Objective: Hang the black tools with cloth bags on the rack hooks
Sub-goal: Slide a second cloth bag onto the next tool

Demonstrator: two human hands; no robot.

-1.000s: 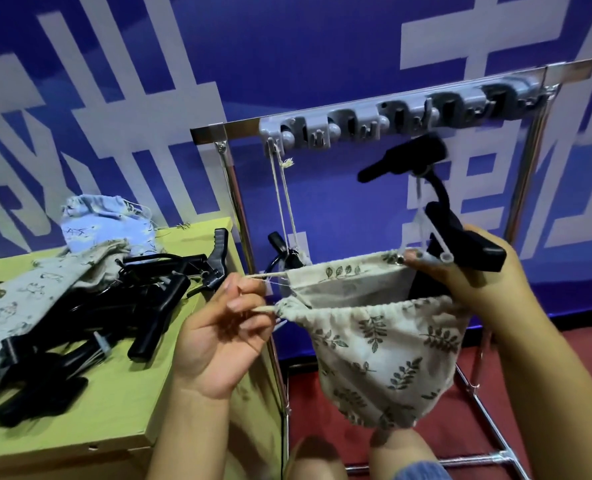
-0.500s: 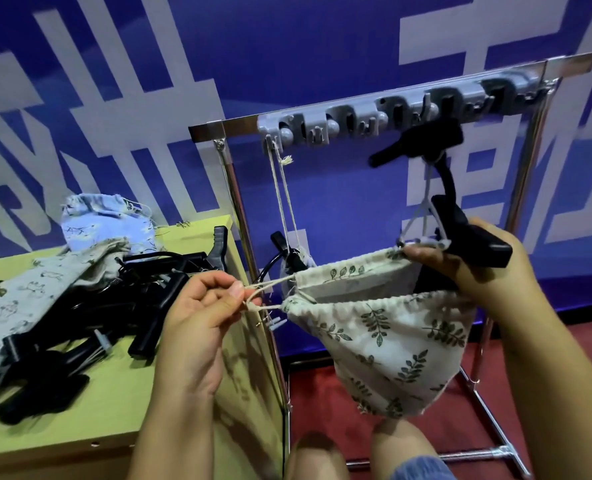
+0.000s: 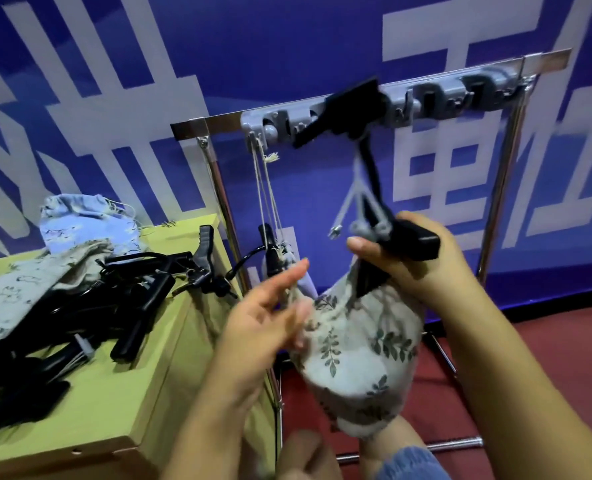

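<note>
My right hand (image 3: pixel 422 265) grips the lower handle of a black tool (image 3: pixel 367 168) whose top reaches the grey hook rail (image 3: pixel 436 98) of the metal rack (image 3: pixel 215 116). A leaf-print cloth bag (image 3: pixel 356 344) hangs from that tool under my right hand, its mouth bunched. My left hand (image 3: pixel 260 323) is at the bag's left edge and is blurred; its thumb and fingers pinch the bag's drawstring (image 3: pixel 290 294). Another black tool (image 3: pixel 268 251), with a bluish bag, hangs by strings from the rail's leftmost hook (image 3: pixel 253 135).
A yellow-green table (image 3: pixel 114 396) on the left carries a pile of black tools (image 3: pixel 93 306), a printed grey bag (image 3: pixel 7 299) and a blue bag (image 3: pixel 86 223). The rack's uprights (image 3: pixel 495 202) stand on a red floor. My knees (image 3: pixel 305 455) are below.
My right hand has lifted the tool up and left, so its top now overlaps the hook rail. The bag's mouth has closed up, and my left hand has moved right to it.
</note>
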